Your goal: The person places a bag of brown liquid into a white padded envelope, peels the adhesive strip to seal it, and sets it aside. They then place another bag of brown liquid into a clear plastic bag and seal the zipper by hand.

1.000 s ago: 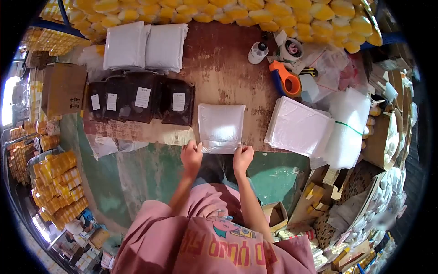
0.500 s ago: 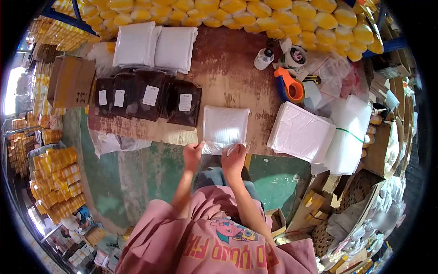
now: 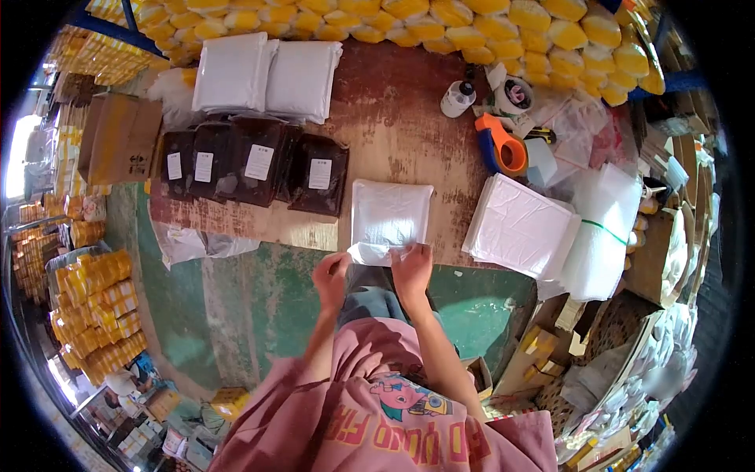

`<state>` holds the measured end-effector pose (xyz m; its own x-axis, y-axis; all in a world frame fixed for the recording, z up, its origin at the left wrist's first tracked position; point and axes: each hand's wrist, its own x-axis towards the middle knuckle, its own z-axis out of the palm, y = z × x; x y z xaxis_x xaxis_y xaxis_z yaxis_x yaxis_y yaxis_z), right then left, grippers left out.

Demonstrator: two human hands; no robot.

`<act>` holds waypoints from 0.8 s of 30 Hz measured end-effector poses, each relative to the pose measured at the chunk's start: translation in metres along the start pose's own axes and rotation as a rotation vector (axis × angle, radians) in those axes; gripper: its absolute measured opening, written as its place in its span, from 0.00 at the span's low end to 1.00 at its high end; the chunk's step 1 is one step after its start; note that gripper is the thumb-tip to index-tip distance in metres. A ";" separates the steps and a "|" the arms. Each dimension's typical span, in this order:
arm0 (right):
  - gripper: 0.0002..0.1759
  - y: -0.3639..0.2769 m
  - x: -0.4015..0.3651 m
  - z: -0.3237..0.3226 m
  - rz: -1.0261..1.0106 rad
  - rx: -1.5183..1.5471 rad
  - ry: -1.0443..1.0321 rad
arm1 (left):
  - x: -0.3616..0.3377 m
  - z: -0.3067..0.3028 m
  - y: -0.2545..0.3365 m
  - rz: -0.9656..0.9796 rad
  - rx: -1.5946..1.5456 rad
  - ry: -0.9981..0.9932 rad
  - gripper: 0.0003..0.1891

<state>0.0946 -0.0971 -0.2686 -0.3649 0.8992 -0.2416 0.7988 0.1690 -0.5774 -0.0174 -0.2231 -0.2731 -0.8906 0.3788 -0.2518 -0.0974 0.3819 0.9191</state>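
A white plastic mailer bag [image 3: 391, 211] lies at the table's front edge, its near end folded or lifted toward me. My right hand [image 3: 412, 267] pinches the near right part of its flap. At the flap's near left corner is my left hand [image 3: 331, 271], its fingers closed; whether they hold a thin strip or film there is too small to tell. To the left, dark brown packs with white labels [image 3: 318, 175] lie in a row. A stack of flat white bags [image 3: 521, 224] rests on the right.
Full white parcels [image 3: 303, 81] lie at the back left beside a cardboard box [image 3: 120, 139]. An orange and blue tape dispenser [image 3: 512, 154], a bottle [image 3: 458, 100] and rolled foam wrap [image 3: 602, 232] are on the right. Yellow packs [image 3: 448, 16] line the back.
My left hand has moved slightly left and down, away from the bag's side. My right hand has shifted a little right and up along the flap.
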 end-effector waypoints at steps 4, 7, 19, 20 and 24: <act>0.19 0.003 0.000 0.004 -0.008 -0.046 0.036 | 0.009 -0.008 -0.013 -0.022 0.109 -0.076 0.17; 0.20 -0.001 0.006 0.000 -0.020 -0.050 0.031 | 0.027 -0.004 -0.024 -0.294 0.041 -0.156 0.22; 0.21 0.004 0.008 -0.001 -0.001 -0.048 0.013 | 0.065 -0.013 -0.014 -0.785 -0.363 -0.521 0.12; 0.21 0.005 0.008 -0.001 -0.002 -0.047 0.012 | 0.068 -0.012 -0.013 -0.892 -0.389 -0.504 0.12; 0.21 0.006 0.008 -0.002 -0.007 -0.014 0.011 | 0.065 -0.015 0.011 -0.564 -0.094 -0.606 0.15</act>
<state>0.0972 -0.0886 -0.2726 -0.3657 0.9021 -0.2292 0.8027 0.1810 -0.5682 -0.0835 -0.2070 -0.2743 -0.3061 0.5500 -0.7770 -0.5183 0.5883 0.6206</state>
